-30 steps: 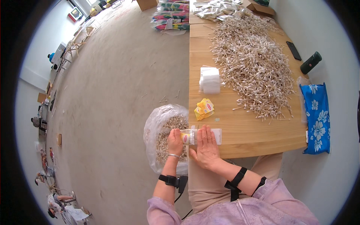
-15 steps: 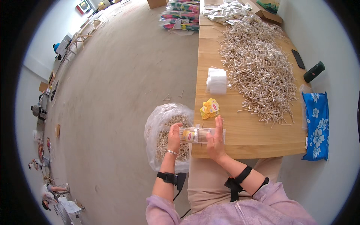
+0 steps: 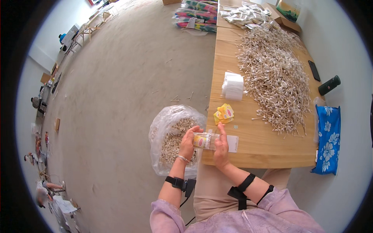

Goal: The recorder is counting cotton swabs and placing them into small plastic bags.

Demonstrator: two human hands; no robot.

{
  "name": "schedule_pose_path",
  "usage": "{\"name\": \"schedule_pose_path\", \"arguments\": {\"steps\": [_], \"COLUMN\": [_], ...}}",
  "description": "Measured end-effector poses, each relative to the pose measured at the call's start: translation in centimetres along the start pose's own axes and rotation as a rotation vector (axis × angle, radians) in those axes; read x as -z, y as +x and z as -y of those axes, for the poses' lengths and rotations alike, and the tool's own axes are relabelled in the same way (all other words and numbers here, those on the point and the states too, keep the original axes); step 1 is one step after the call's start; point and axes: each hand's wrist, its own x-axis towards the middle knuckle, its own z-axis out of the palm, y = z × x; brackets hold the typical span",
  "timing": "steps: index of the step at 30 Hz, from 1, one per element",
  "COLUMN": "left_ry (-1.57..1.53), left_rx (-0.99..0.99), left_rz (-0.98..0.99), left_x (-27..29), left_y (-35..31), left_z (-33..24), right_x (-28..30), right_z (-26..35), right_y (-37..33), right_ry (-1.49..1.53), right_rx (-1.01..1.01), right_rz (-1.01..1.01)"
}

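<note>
A clear, flat pack of cotton swabs [image 3: 212, 141] with a yellow card inside is held level between my hands at the table's near left corner. My left hand [image 3: 187, 144] is closed round its left end. My right hand [image 3: 221, 150] grips the other end, its fingers fairly straight along the pack. A whitish flap [image 3: 232, 143] shows past the right hand, over the table. Just beyond my fingers lie several yellow cards [image 3: 224, 113]. Farther back rests a stack of clear plastic bags [image 3: 233, 86].
A large heap of loose swabs [image 3: 272, 77] covers the table's right side [image 3: 272, 151]. Filled packs [image 3: 248, 15] lie behind it. A phone [image 3: 314, 70], dark bottle [image 3: 329, 85] and blue flowered package [image 3: 328, 139] are along the wall. A plastic sack of swabs [image 3: 155, 139] stands at the left.
The view has shifted slightly, so the table appears farther right. My hands have come closer together on the pack, and more of the whitish flap shows beyond my right hand.
</note>
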Motion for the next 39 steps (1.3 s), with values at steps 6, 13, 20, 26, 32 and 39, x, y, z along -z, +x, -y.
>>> {"name": "schedule_pose_path", "arguments": {"steps": [6,13,20,26,32,39], "left_ry": [0.003,0.079,0.061,-0.221,-0.380,-0.493], "left_rx": [-0.029,-0.032,-0.049,0.145,0.177,0.006], "left_rz": [0.007,0.006,-0.065,-0.438,-0.368,-0.570], "left_x": [-0.1,-0.2,-0.4,0.5,-2.7,-2.0], "left_y": [-0.2,-0.1,-0.4,-3.7,-4.0,-2.8], "left_z": [-0.1,0.1,0.1,4.7,1.6,2.4], "right_x": [-1.6,-2.5,-2.6,-2.6,-2.4,-2.5], "right_z": [0.0,0.1,-0.9,-0.9,-0.2,-0.6], "right_y": [0.1,0.2,0.0,0.1,0.1,0.1], "right_ry": [0.049,0.102,0.119,0.077,0.031,-0.010], "right_rx": [0.003,0.008,0.001,0.046,0.023,0.034], "right_rz": [0.008,0.006,-0.002,0.003,0.027,0.057]}}
